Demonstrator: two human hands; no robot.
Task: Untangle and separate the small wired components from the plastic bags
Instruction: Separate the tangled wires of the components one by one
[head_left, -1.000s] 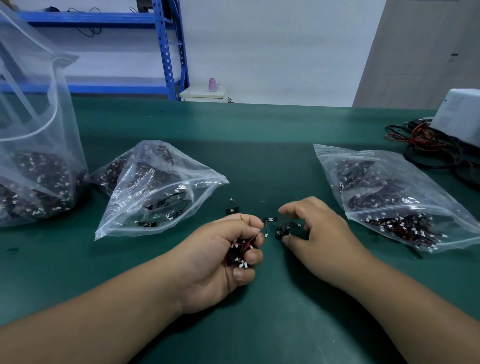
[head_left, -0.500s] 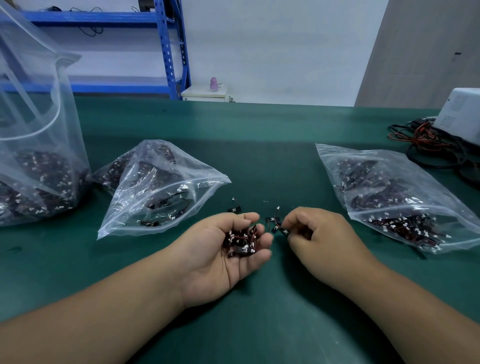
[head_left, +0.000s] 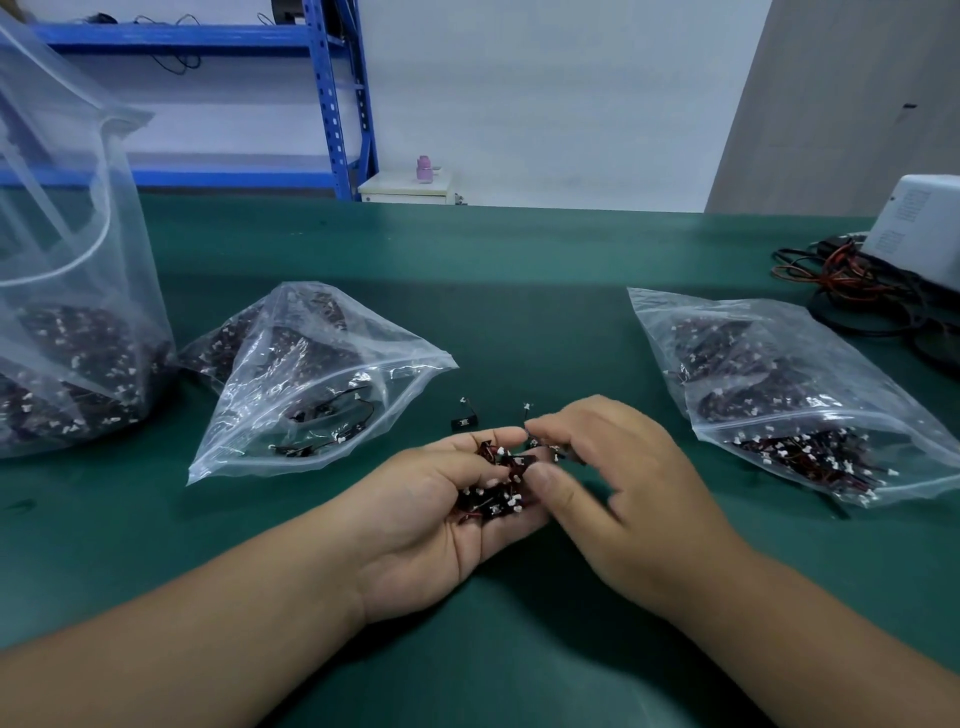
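A wide lane of bare green mat (head_left: 519, 312) runs down the middle of the frame, between the middle bag (head_left: 311, 384) at centre left and the right bag (head_left: 779, 395) at centre right. One loose component (head_left: 464, 422) lies in it, just above the left hand (head_left: 431, 525), which cups a clump of components (head_left: 493, 493), and the right hand (head_left: 623, 493) pinching at it. At far left the tall bag (head_left: 67, 312) touches the middle bag — that side is closed. A cable tangle (head_left: 857, 291) and white box (head_left: 919, 228) crowd the upper right corner — bare mat also lies outside each forearm.
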